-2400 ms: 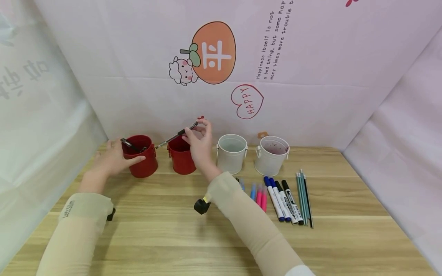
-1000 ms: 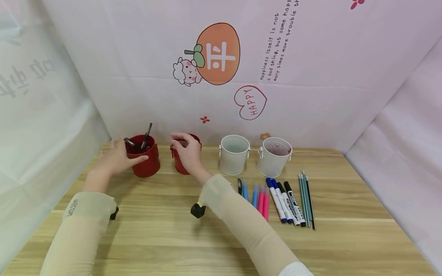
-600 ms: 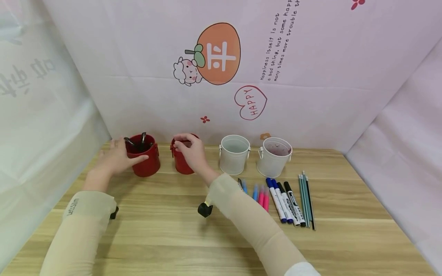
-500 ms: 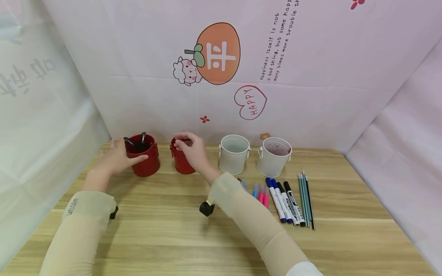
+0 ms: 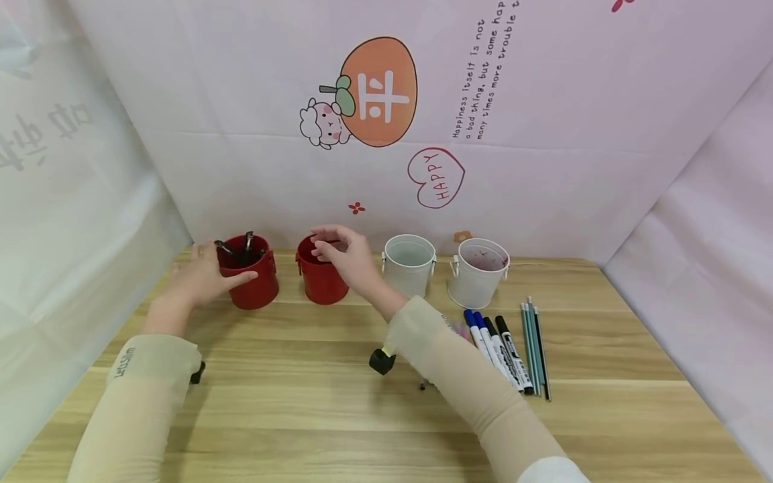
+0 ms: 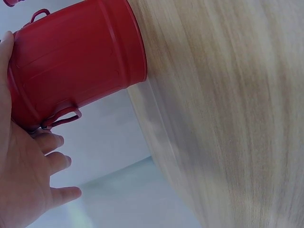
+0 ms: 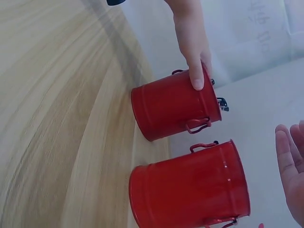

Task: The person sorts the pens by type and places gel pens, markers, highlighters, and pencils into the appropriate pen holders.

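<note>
On the left of the head view, my left hand holds the side of a red bucket, its thumb across the front near the rim. Black pens lean inside that bucket, their ends showing over the rim. A second red bucket stands to its right. Beside and above that bucket's rim hovers my right hand, fingers loosely bent with nothing between them. The right wrist view shows the left thumb lying on the left bucket's wall, and the right hand apart from both buckets.
Two white buckets continue the row to the right. In front of them lie blue and black markers and several pencils. My right sleeve covers part of the pink and blue pens. A printed cloth rises behind.
My right hand carried a black pen to the left red bucket and let it go; the pen dropped lower inside. The right hand then drew back rightward. The left hand stayed put.
</note>
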Motion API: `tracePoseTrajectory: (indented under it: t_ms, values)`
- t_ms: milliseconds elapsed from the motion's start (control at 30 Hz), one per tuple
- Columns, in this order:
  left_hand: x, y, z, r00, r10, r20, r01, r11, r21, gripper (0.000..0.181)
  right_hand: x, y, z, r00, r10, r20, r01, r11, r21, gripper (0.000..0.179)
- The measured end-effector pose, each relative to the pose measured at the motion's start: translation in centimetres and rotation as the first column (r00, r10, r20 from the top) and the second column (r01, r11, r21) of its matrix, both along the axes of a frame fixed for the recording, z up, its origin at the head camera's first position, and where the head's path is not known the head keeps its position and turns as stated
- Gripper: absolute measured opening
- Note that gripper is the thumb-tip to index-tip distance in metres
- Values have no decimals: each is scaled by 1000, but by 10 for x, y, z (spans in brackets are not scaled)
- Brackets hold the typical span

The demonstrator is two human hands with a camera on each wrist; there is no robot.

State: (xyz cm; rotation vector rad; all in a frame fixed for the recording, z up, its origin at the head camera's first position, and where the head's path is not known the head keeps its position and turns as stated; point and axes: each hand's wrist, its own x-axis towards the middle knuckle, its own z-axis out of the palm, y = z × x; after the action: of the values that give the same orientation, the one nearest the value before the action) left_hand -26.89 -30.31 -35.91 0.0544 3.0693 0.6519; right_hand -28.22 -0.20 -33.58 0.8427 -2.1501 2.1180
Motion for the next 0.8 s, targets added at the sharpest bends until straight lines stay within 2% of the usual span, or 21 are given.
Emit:
tracePoseTrajectory:
  t_ms: [200, 433, 800]
  values:
    - [0, 1, 0, 1000, 0, -12, 1, 1000, 9, 117, 4, 11, 2, 999, 36, -19, -35, 999, 37, 31]
    - [2, 1, 2, 1000, 2, -8, -2, 1000, -9, 123, 10, 21, 2, 998, 48, -45, -44, 995, 94, 29]
    - [3, 1, 4, 1000, 1, 9, -1, 1000, -4, 123, 23, 46, -1, 993, 99, -58, -85, 974, 209, 29]
